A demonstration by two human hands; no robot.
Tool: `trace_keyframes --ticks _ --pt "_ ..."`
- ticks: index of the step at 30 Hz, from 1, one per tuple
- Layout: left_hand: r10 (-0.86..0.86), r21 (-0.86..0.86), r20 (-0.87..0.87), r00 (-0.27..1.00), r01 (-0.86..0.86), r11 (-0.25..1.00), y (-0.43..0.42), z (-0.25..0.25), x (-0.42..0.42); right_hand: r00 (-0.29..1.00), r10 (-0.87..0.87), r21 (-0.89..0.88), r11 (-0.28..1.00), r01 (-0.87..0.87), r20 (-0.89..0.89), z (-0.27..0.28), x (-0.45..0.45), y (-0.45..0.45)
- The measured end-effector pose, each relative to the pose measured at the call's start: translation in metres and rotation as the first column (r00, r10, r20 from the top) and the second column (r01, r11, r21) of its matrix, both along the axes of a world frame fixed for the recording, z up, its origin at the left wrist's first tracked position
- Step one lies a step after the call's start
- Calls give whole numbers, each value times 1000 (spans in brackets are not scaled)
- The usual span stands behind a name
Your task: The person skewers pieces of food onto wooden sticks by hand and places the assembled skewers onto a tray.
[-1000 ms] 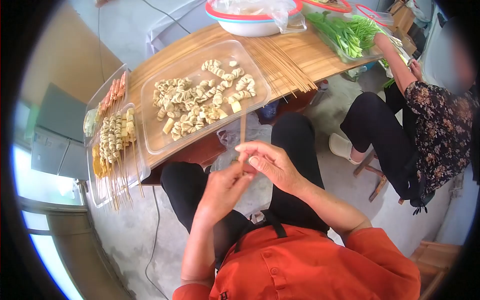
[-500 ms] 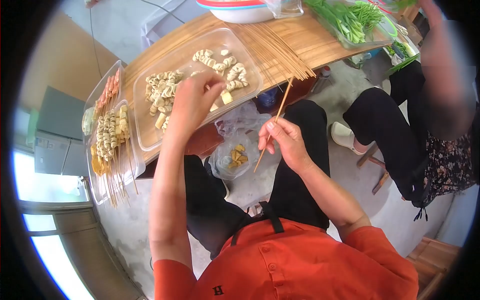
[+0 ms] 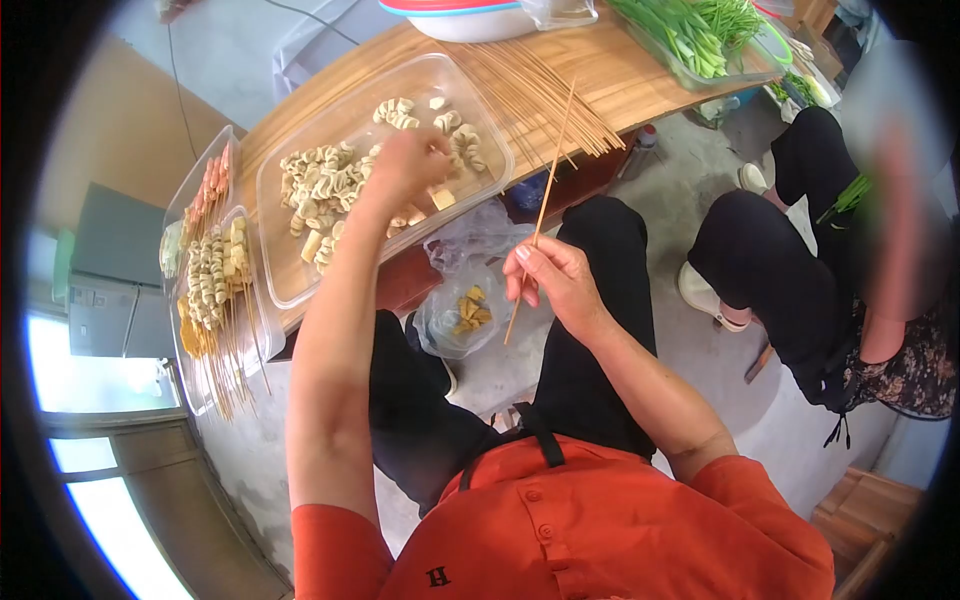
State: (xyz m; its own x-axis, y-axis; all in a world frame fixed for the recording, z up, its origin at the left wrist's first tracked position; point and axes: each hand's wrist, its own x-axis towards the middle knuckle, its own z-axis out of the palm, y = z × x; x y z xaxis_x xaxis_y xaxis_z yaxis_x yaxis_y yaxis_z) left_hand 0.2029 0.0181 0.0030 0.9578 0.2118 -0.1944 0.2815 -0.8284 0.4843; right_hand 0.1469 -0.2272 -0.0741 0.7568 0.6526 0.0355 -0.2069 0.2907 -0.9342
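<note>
My right hand [image 3: 556,282] grips a thin bamboo skewer [image 3: 549,180] below its middle. The stick leans upright over my lap, and no food shows on it. My left hand [image 3: 405,165] is over a clear plastic tub [image 3: 340,115], its fingers smeared by motion; whether they hold anything cannot be made out. Pale ridged food pieces [image 3: 325,180] lie heaped in the tub's left part, with more at its right side. A yellowish block-shaped piece [image 3: 443,199] lies near the tub's front edge, just below my left hand.
Filled skewers [image 3: 208,280] lie in clear trays at left. Loose bamboo skewers [image 3: 560,95] spread across the wooden table [image 3: 625,100]. Greens [image 3: 690,40] fill a container at the back right. A plastic bag [image 3: 440,325] with yellowish pieces hangs below the table. Another person [image 3: 770,270] sits at right.
My left hand has shifted slightly right over the tub relative to the food. The skewer in my right hand stands a little more upright. The other person's arm has lowered, with greens near it.
</note>
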Motion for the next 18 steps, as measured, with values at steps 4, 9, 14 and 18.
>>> trace_keyframes --ticks 4,9,14,18 --pt "183 -513 116 976 -99 853 39 1 -10 1000 16 -12 1000 -16 5 3 1 -1" --pt "377 -964 -2 926 -102 245 61 18 -37 999 43 -13 999 -43 5 3 -1 3" --pt "469 -1000 22 883 10 28 59 15 -62 994 88 -99 992 -82 60 6 -8 5" --pt "455 -983 -20 890 66 -172 54 11 -78 991 109 -171 981 -93 83 12 -17 5"
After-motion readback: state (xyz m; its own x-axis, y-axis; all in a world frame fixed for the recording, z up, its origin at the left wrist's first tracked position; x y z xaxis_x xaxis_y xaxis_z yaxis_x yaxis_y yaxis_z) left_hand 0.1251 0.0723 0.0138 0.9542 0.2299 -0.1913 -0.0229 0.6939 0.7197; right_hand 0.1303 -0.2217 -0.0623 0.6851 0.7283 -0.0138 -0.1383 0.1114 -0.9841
